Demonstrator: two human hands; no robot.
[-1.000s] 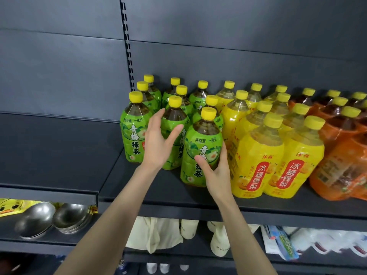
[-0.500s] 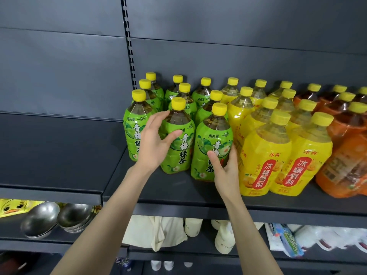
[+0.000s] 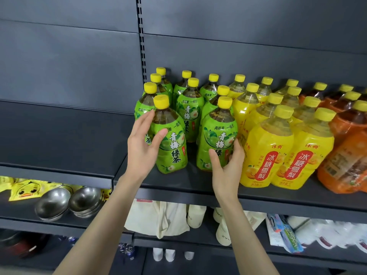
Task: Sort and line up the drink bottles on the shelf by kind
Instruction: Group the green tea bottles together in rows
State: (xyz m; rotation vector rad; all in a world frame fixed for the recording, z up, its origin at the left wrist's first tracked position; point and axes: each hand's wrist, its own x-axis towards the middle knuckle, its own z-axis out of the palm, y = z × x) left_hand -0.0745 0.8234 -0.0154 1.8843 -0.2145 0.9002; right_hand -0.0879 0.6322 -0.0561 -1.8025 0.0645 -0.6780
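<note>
On my feed the left hand (image 3: 142,149) is curled round the front-left green tea bottle (image 3: 174,153), with the thumb across the label and the fingers on its 9 o'clock side. The right hand (image 3: 226,171) grips the front-right green tea bottle (image 3: 216,133), thumb on the label and fingers wrapped round at 3 o'clock. Both stand on the dark shelf (image 3: 178,183) with a gap between them and more green ones at 12 o'clock; yellow bottles (image 3: 268,155) sit just beside at 3 o'clock, and orange bottles (image 3: 347,155) lie beyond those.
</note>
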